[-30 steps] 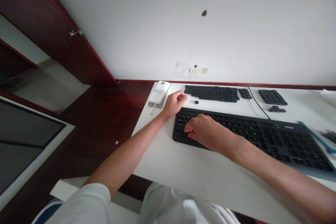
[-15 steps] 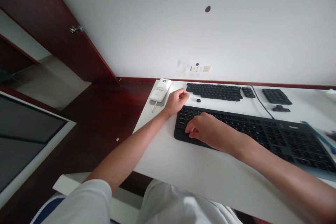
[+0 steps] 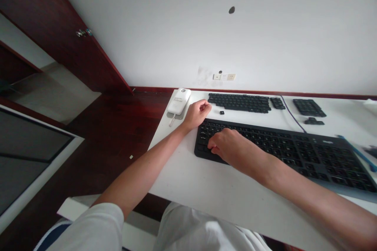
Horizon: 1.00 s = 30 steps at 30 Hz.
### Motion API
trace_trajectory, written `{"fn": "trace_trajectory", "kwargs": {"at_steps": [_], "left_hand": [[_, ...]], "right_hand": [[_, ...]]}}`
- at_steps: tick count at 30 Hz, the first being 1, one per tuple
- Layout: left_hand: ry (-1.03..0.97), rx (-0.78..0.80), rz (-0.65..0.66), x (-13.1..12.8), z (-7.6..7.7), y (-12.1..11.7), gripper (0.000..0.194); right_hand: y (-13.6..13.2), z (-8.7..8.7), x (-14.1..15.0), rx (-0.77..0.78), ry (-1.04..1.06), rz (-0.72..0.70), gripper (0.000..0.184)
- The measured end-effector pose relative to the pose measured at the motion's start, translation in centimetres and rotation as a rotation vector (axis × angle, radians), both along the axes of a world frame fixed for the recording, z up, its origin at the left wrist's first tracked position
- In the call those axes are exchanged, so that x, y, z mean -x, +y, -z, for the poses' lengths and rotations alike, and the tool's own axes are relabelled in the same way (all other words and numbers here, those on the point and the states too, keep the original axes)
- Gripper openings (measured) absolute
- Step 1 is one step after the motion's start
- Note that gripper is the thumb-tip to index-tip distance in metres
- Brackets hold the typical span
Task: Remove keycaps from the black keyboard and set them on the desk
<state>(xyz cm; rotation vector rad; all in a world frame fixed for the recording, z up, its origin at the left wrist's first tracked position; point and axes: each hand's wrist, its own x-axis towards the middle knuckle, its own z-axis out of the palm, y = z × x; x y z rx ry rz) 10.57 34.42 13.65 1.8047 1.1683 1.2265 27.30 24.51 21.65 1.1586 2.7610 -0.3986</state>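
Head view looks down on a white bench (image 3: 206, 188) that fills the lower right of the frame, with a white wall above it and dark red wood to the upper left. A large black keyboard (image 3: 294, 149) lies across the middle of the bench, running from centre frame to the right edge. The right hand (image 3: 228, 147) rests palm down on the left end of this keyboard, its fingers (image 3: 212, 148) curled close together and touching the keys near the lower left corner; whether they pinch anything cannot be told. The left hand (image 3: 198, 113) sits just above and left of the keyboard's upper left corner, closed into a loose fist with the fingers pressed together; what it may hold is hidden. Just left of that fist lies a white device (image 3: 178, 102) near the bench's far left corner. A single loose black keycap (image 3: 222, 112) lies on the bench just right of the left hand, between the two keyboards. Behind it a second, smaller black keyboard (image 3: 240, 102) lies along the far edge, with a separate black key block (image 3: 309, 107) further right. A blue strip (image 3: 357, 153) shows blurred at the right edge.
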Motion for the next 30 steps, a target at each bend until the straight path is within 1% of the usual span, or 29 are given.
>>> {"fn": "trace_trajectory", "kwargs": {"at_steps": [4, 7, 11, 15, 20, 22, 24, 28, 30], "left_hand": [[0.003, 0.005, -0.002, 0.0, -0.1, 0.0, 0.027], [-0.004, 0.013, 0.003, 0.0, -0.1, -0.1, 0.027], [0.008, 0.019, 0.005, 0.0, -0.2, -0.2, 0.027], [0.014, 0.036, 0.002, -0.1, -0.5, -0.3, 0.029], [0.023, 0.041, -0.001, -0.1, -0.5, -0.3, 0.027], [0.032, 0.041, -0.007, 0.0, -0.4, -0.2, 0.027], [0.043, 0.043, -0.023, 0.0, -0.4, -0.1, 0.027], [0.063, 0.045, -0.054, -0.1, -0.4, 0.0, 0.025], [0.073, 0.046, -0.057, -0.1, -0.5, 0.0, 0.025]], "right_hand": [[-0.8, -0.2, 0.5, -0.061, -0.068, -0.016, 0.026], [-0.7, -0.5, 0.8, -0.027, -0.085, -0.011, 0.028], [0.9, -0.9, 0.7, 0.145, 0.022, 0.015, 0.033], [2.2, -0.7, 0.3, 0.286, 0.145, 0.063, 0.028], [3.2, -0.4, 0.4, 0.442, 0.168, 0.129, 0.019], [3.9, -0.3, 0.6, 0.495, 0.139, 0.127, 0.016], [4.8, -0.4, 0.9, 0.497, 0.066, 0.120, 0.017], [6.1, -1.2, 1.6, 0.399, -0.130, 0.123, 0.037], [6.1, -1.9, 2.1, 0.378, -0.204, 0.135, 0.041]]}}
